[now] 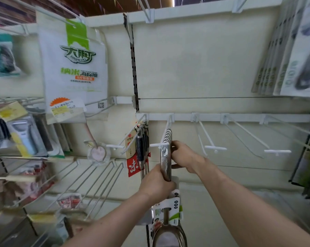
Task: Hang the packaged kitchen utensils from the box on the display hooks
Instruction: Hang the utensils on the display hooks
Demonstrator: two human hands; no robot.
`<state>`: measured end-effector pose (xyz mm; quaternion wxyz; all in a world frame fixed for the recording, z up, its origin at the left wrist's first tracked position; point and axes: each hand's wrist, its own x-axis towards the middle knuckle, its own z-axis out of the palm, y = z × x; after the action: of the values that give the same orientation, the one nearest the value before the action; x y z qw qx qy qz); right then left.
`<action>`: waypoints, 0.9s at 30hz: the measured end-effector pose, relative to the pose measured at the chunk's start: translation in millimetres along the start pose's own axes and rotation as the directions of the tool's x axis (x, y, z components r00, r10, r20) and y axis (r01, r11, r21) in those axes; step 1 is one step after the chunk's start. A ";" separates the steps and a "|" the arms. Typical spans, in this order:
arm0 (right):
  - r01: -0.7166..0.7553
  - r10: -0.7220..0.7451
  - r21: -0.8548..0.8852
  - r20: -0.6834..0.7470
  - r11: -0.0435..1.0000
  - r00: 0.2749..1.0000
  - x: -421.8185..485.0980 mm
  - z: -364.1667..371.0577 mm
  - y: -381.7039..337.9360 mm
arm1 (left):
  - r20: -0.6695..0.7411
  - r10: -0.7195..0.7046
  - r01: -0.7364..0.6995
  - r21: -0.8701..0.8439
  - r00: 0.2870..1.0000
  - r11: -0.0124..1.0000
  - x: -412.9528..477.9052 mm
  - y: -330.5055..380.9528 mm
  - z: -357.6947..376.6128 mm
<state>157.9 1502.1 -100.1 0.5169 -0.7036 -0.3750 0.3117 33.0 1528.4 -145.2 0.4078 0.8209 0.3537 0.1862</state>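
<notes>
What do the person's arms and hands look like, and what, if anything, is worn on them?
The left forearm and right forearm are bare to the frame edge; no sleeves show. The left hand and right hand wear no gloves; no watch, bracelet or ring is visible.

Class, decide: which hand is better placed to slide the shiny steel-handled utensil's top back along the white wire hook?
Right, probably. The right hand holds the top of the shiny steel-handled utensil beside the tip of the white wire hook; the left hand grips lower, away from it.
</notes>
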 end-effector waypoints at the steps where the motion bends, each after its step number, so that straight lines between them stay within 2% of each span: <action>1: 0.001 -0.001 0.007 0.006 1.000 1.000 -6.6 1.7 -0.4 | -0.007 -0.004 0.004 0.015 1.000 1.000 -4.8 -0.1 -0.4; 7: 0.014 -0.014 -0.002 0.009 1.000 1.000 -34.6 10.5 -3.8 | -0.048 -0.074 0.077 0.082 0.996 0.994 -28.5 6.4 -5.5; 14: -0.004 0.003 -0.057 -0.017 0.998 1.000 -46.9 14.5 -4.9 | -0.003 -0.098 0.098 0.047 0.995 0.994 -46.7 7.0 -11.3; 18: -0.021 0.009 -0.194 -0.061 0.981 0.998 -50.6 16.8 0.2 | -0.185 -0.084 0.092 0.035 0.979 0.995 -51.3 9.7 -8.6; 20: -0.043 0.028 -0.257 -0.063 0.966 0.998 -55.1 17.5 3.7 | -0.247 -0.033 0.041 0.025 0.968 0.999 -56.7 9.7 -6.1; 23: -0.081 0.067 -0.348 -0.050 0.934 0.996 -63.0 19.0 5.7 | -0.252 0.062 -0.023 0.152 0.966 0.988 -62.2 12.5 -5.8; 27: -0.096 0.084 -0.477 -0.046 0.874 0.995 -70.5 21.9 3.0 | -0.225 0.060 -0.003 0.243 0.973 0.970 -61.3 19.8 -11.9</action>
<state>103.5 1452.4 -105.3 0.3164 -0.8297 -0.4012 0.2248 -7.3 1481.6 -123.2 0.2583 0.8427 0.4055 0.2425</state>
